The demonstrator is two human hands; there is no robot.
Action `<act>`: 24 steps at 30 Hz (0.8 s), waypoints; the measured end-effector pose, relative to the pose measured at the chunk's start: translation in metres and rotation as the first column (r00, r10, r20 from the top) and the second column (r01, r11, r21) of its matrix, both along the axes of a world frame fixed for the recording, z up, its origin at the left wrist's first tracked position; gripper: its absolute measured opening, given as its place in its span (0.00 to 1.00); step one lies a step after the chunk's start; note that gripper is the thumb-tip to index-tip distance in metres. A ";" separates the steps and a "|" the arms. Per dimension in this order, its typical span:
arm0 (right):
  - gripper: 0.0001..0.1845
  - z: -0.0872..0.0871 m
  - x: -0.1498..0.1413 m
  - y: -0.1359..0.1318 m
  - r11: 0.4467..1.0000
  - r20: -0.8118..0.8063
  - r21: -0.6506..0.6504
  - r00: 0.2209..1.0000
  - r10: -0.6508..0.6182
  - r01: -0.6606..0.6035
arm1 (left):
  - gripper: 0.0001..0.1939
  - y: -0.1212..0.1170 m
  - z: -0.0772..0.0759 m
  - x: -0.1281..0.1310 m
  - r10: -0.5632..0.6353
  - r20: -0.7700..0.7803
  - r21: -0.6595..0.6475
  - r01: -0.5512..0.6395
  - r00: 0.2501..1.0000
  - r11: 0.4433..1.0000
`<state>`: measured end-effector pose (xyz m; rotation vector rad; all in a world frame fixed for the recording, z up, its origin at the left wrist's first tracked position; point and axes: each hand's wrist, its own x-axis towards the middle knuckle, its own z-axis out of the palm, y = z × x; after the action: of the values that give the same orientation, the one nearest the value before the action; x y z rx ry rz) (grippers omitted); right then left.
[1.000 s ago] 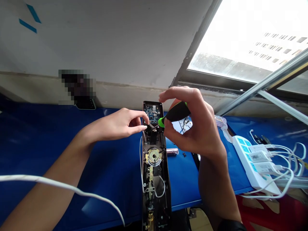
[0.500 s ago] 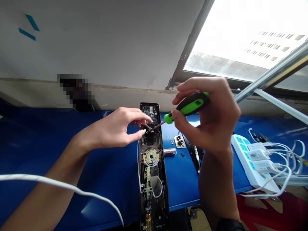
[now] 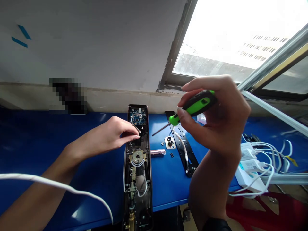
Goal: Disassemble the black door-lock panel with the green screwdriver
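Note:
An opened smart-lock body [image 3: 138,154], long and dark, lies lengthwise before me with its inner parts showing. Above its middle, my left hand [image 3: 120,133] has thumb and fingertips pinched together close to a thin cable [image 3: 135,126] from the blue circuit board [image 3: 137,118]; what sits between the tips is too small to make out. My right hand [image 3: 216,118] grips a green-and-black screwdriver [image 3: 197,104]. Its shaft points down to the left, and the tip appears clear of the lock body, to its right. A round metal disc [image 3: 138,157] sits mid-body.
Right of the lock body are a small square plate with a knob [image 3: 170,142], small black screws [image 3: 171,155], a pinkish cylinder [image 3: 158,152] and a long black plate [image 3: 185,147] with a wrapped cable. A power strip [image 3: 251,178] with white cords stands further right. A white cable [image 3: 60,184] crosses at left.
The screwdriver tip has drawn back from the lock body's inside, up and to the right. My left fingers have closed into a pinch. The whole view has shifted slightly.

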<state>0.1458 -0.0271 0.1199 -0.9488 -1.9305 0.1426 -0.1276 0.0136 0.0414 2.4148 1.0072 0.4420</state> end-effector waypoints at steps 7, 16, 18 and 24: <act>0.21 0.003 0.043 0.007 0.972 0.318 -0.233 0.946 0.056 0.021 | 0.13 -0.003 0.005 0.025 -0.076 -0.067 -0.089 0.070 0.995 0.994; 0.23 -0.003 0.066 0.013 0.926 0.361 -0.372 0.930 0.076 0.069 | 0.10 0.018 0.024 0.095 -0.225 -0.222 -0.127 0.201 0.949 0.971; 0.23 -0.003 0.069 0.013 0.922 0.353 -0.384 0.931 0.089 0.057 | 0.10 0.026 0.022 0.111 -0.215 -0.267 -0.128 0.187 0.939 0.974; 0.24 -0.001 0.075 0.010 0.919 0.352 -0.388 0.933 0.076 0.071 | 0.05 0.051 0.001 0.147 -0.226 -0.440 -0.121 0.192 0.869 0.974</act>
<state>0.2209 -0.0167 0.1186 -1.3131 -2.2929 0.3965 0.0196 0.0648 0.0420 2.5784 0.9023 -0.2474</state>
